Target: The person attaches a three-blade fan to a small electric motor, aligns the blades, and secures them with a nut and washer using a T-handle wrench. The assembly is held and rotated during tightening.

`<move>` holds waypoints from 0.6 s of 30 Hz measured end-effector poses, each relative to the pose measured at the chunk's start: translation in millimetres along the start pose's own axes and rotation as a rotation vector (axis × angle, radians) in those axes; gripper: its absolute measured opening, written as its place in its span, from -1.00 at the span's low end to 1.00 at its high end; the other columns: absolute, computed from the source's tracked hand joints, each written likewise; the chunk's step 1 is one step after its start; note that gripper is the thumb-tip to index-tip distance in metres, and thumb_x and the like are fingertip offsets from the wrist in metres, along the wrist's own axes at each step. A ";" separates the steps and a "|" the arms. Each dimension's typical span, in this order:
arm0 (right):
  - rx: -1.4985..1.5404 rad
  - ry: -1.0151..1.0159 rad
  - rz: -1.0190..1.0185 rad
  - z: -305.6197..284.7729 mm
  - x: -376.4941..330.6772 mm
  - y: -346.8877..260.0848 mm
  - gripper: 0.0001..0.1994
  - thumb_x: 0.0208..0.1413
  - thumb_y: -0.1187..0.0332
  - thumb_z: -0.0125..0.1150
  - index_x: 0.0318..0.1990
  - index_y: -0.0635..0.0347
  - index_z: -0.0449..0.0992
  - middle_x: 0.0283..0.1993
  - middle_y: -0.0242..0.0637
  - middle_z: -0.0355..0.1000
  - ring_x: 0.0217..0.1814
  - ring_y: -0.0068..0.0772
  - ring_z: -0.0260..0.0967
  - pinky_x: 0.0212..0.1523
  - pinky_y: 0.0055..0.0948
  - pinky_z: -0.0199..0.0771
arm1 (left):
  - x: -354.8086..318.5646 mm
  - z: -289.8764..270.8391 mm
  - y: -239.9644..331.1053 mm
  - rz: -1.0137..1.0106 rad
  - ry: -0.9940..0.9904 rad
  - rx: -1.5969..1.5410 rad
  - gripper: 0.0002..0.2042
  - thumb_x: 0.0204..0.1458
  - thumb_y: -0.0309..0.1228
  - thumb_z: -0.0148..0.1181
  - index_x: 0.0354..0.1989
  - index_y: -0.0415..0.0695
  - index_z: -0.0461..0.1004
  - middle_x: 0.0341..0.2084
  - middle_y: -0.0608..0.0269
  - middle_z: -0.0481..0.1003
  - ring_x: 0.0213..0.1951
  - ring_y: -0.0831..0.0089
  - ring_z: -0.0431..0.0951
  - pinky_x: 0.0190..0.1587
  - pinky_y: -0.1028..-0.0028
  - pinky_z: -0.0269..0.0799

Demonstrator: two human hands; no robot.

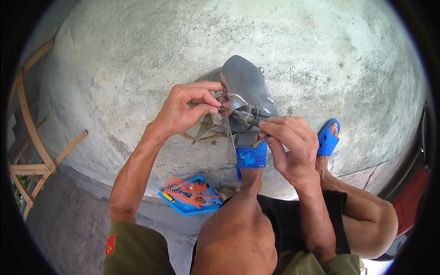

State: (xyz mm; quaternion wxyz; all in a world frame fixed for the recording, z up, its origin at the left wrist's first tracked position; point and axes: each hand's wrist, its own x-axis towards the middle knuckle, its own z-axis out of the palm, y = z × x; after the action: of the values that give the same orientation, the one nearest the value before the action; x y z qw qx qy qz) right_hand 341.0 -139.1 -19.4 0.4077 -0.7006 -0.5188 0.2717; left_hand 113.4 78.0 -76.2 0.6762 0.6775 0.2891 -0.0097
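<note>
A shiny metal fan blade [247, 82] stands up in front of me, part of a bladed assembly with a hub [242, 115] at its middle. My right hand [291, 142] is closed around a dark metal socket wrench [251, 121], whose socket end points left at the hub. From the other side my left hand [190, 106] pinches a small dark piece [220, 110] beside the hub, too small to name for certain. Part of the left fingers is hidden behind the blade. Under the hands, the lower part of the assembly is partly covered.
Below left lies a blue tray [187, 211] with an orange spiral wire guard [190, 191] and small tools on it. My feet wear blue sandals [328, 140]. Wooden frame pieces [34, 114] stand at the left, and a red seat [412, 199] is at the right edge.
</note>
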 end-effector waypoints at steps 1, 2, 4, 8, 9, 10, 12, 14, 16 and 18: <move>-0.009 0.002 -0.009 1.1 0.0 0.5 -0.69 -0.07 0.59 0.50 -0.10 0.19 0.76 -0.15 -0.25 0.74 -0.18 -0.15 0.69 -0.17 -0.20 0.57 | 0.4 0.5 3.7 0.005 -0.005 0.008 -0.78 0.09 -0.89 0.36 -0.18 -0.36 0.73 0.30 -0.13 0.70 0.00 0.33 0.87 0.01 0.40 0.80; -0.018 0.005 -0.018 2.1 0.1 0.9 -0.69 -0.07 0.59 0.50 -0.10 0.19 0.76 -0.16 -0.26 0.74 -0.18 -0.16 0.69 -0.18 -0.19 0.57 | 0.9 0.9 5.8 0.011 -0.011 0.015 -0.78 0.08 -0.89 0.37 -0.17 -0.36 0.74 0.29 -0.13 0.71 0.00 0.33 0.87 0.01 0.39 0.80; -0.053 -0.002 -0.044 2.4 2.5 0.9 -0.70 -0.07 0.57 0.51 -0.11 0.20 0.77 -0.17 -0.26 0.73 -0.20 -0.17 0.68 -0.20 -0.19 0.57 | 1.5 1.4 6.2 0.036 -0.015 0.037 -0.77 0.07 -0.88 0.38 -0.16 -0.35 0.75 0.28 -0.13 0.71 -0.01 0.32 0.87 0.01 0.39 0.80; -0.185 0.025 -0.064 1.6 10.7 -8.0 -0.71 -0.08 0.55 0.53 -0.13 0.23 0.76 -0.21 -0.26 0.71 -0.25 -0.18 0.64 -0.25 -0.20 0.56 | -0.4 2.3 2.4 0.044 0.005 0.048 -0.77 0.07 -0.87 0.40 -0.16 -0.33 0.75 0.27 -0.14 0.72 -0.01 0.31 0.88 0.01 0.37 0.81; -0.225 0.047 -0.058 2.5 11.2 -11.3 -0.72 -0.08 0.55 0.54 -0.14 0.23 0.76 -0.22 -0.27 0.70 -0.26 -0.18 0.63 -0.26 -0.20 0.56 | -0.6 2.5 1.4 0.043 0.011 0.039 -0.77 0.07 -0.86 0.41 -0.16 -0.33 0.76 0.27 -0.14 0.72 -0.01 0.31 0.87 0.01 0.36 0.81; -0.224 0.027 -0.028 2.0 11.0 -14.5 -0.74 -0.06 0.55 0.55 -0.14 0.24 0.76 -0.22 -0.26 0.69 -0.27 -0.17 0.61 -0.27 -0.20 0.57 | -1.3 2.8 0.3 0.041 0.017 0.029 -0.78 0.07 -0.86 0.41 -0.17 -0.33 0.76 0.26 -0.14 0.72 -0.01 0.31 0.87 0.02 0.36 0.81; -0.222 -0.013 0.031 1.5 9.8 -20.2 -0.78 -0.01 0.56 0.56 -0.16 0.26 0.75 -0.23 -0.25 0.68 -0.29 -0.13 0.58 -0.28 -0.19 0.58 | -2.3 2.6 -0.7 0.043 0.022 0.032 -0.78 0.07 -0.85 0.41 -0.17 -0.33 0.76 0.26 -0.13 0.72 -0.01 0.31 0.87 0.02 0.36 0.81; -0.197 0.037 0.118 7.6 9.8 -26.9 -0.84 0.13 0.54 0.57 -0.16 0.30 0.74 -0.33 -0.21 0.65 -0.38 -0.24 0.57 -0.36 -0.23 0.53 | -0.1 2.2 0.9 0.056 0.013 0.055 -0.79 0.06 -0.85 0.41 -0.18 -0.33 0.76 0.26 -0.12 0.73 -0.01 0.30 0.87 0.03 0.35 0.81; -0.052 0.074 0.377 13.4 10.3 -36.4 -0.89 0.26 0.51 0.56 -0.15 0.34 0.73 -0.44 -0.20 0.61 -0.47 -0.37 0.54 -0.44 -0.29 0.46 | 0.9 5.7 6.5 0.059 -0.008 0.028 -0.79 0.06 -0.85 0.42 -0.19 -0.33 0.76 0.25 -0.12 0.73 -0.01 0.29 0.87 0.03 0.35 0.81; 0.220 0.095 0.804 12.7 14.5 -49.4 -0.86 0.39 0.45 0.53 -0.14 0.39 0.73 -0.55 -0.22 0.56 -0.55 -0.53 0.50 -0.52 -0.37 0.38 | -0.6 7.9 9.9 0.073 -0.008 0.044 -0.81 0.07 -0.83 0.43 -0.20 -0.32 0.77 0.23 -0.09 0.74 -0.03 0.30 0.86 0.01 0.36 0.80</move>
State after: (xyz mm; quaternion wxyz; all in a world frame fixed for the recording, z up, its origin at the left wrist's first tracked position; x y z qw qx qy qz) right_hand 310.4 -115.3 16.7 0.3651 -0.8114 -0.1526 0.4302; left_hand 119.9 71.3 -67.6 0.6624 0.7021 0.2612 0.0058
